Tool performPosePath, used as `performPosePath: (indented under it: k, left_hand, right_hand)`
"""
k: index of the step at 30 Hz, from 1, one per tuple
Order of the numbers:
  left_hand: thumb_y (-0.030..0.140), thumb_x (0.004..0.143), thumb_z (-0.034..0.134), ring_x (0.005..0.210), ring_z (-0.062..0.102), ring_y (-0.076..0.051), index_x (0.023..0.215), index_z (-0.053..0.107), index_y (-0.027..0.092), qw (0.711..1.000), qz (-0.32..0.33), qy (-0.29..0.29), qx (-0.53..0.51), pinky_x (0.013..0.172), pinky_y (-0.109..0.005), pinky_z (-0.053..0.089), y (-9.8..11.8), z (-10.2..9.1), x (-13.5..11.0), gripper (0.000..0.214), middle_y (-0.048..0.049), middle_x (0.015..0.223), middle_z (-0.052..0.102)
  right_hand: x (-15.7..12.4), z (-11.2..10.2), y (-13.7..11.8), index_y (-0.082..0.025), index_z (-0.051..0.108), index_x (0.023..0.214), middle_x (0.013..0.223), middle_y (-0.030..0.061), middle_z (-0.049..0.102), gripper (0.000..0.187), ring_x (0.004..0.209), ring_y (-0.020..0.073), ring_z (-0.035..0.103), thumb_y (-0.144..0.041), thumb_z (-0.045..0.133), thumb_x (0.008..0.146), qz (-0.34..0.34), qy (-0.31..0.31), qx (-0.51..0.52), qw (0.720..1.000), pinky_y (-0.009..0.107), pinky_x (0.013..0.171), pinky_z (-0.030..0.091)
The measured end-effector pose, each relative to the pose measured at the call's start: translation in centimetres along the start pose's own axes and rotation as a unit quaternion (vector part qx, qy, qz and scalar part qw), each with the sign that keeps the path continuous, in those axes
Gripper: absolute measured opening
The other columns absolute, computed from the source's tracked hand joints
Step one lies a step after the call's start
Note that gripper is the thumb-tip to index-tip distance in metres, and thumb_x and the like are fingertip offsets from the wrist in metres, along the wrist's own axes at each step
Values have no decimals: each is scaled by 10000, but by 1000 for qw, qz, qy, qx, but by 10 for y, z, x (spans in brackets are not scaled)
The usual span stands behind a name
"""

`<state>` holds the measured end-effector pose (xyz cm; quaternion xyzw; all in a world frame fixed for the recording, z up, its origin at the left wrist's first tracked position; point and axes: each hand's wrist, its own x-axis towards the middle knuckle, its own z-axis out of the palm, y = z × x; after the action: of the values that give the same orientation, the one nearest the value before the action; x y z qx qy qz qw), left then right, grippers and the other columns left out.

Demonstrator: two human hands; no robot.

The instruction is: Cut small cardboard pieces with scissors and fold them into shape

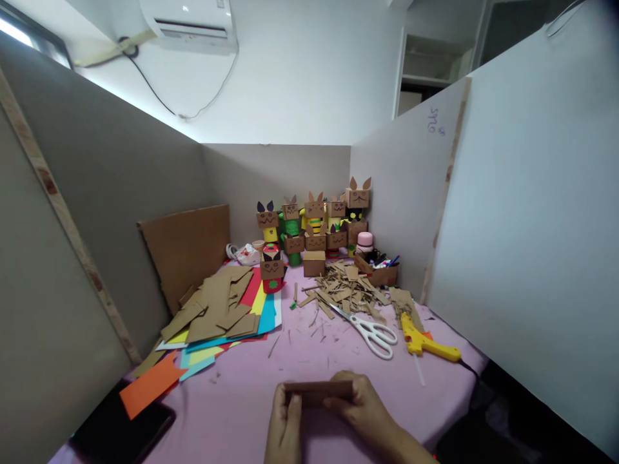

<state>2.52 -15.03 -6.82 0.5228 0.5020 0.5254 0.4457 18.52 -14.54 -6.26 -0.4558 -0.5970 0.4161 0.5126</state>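
Note:
Above the near edge of the pink-purple tablecloth, a folded piece of brown cardboard (319,388) is held between both hands. My left hand (286,419) grips its left end, thumb pressed on the near side. At the right end my right hand (360,406) is closed round it, fingers behind and thumb in front. Beyond the hands lie white-handled scissors (370,332), blades pointing to the far left. A yellow glue gun (425,341) rests to their right with a clear glue stick at its tip. The cardboard's underside is partly hidden by fingers and shadow.
Cardboard sheets (220,303) and coloured paper lie stacked on the left, an orange sheet (153,383) over a dark device (123,428). Cardboard scraps (351,287) pile in the middle, before several cat-faced box figures (315,209). Partitions (101,167) flank the table (222,412).

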Motion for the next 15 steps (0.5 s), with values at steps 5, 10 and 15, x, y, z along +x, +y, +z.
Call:
performPosePath:
  k: [5,10,15]
  left_hand:
    - [490,740,462,1213,390,-278,1055,496,167,999,-27,-1,21,1023,-393,291,2,0,2,453,-121,1181,550]
    - [466,765,453,1076,508,-265,1012,519,178,1000,-5,-12,22,940,-366,376,9,0,-2,385,-103,1091,601]
    - [447,770,465,1089,501,-262,1022,532,171,1000,14,-16,12,946,-363,370,9,-1,-1,379,-104,1086,607]
  right_hand:
    - [1,1,3,-156,673,653,560,-43,576,59,560,123,493,-125,630,627,15,-24,9,1000,200,533,396]
    - [0,1,1,-152,661,600,582,-32,567,34,606,133,496,-126,651,619,-1,-9,-1,1000,215,588,398]
    - [0,1,2,-146,667,649,565,-38,575,42,562,127,496,-125,637,628,8,-16,5,1000,209,537,390]
